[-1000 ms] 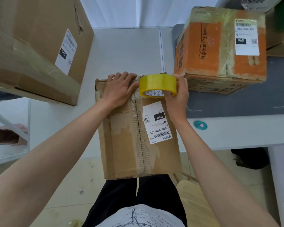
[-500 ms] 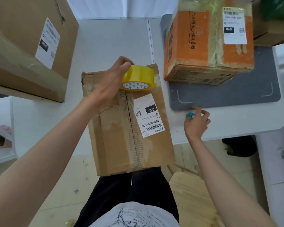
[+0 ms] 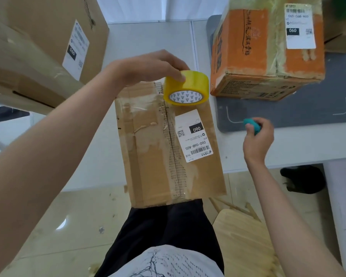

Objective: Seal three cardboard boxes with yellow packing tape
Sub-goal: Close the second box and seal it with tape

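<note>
A brown cardboard box (image 3: 148, 156) with a white shipping label lies in front of me, overhanging the table's near edge. My left hand (image 3: 148, 66) grips the yellow tape roll (image 3: 186, 87) over the box's far end, by the centre seam. My right hand (image 3: 258, 139) is raised just above the table to the right of the box and pinches a small teal object (image 3: 252, 123). An orange box (image 3: 268, 50) wrapped in yellowish tape stands on the grey mat. A large brown box (image 3: 38, 43) stands at the left.
The white table (image 3: 148, 41) runs from left to right, with a grey mat (image 3: 308, 108) on its right part. Another box corner (image 3: 342, 41) shows at the far right. Below are a wooden stool (image 3: 244, 242), the floor and my dark trousers.
My right hand let go of the tape roll, went right to the table, and picked up the teal object. My left hand took over the roll and now holds it alone.
</note>
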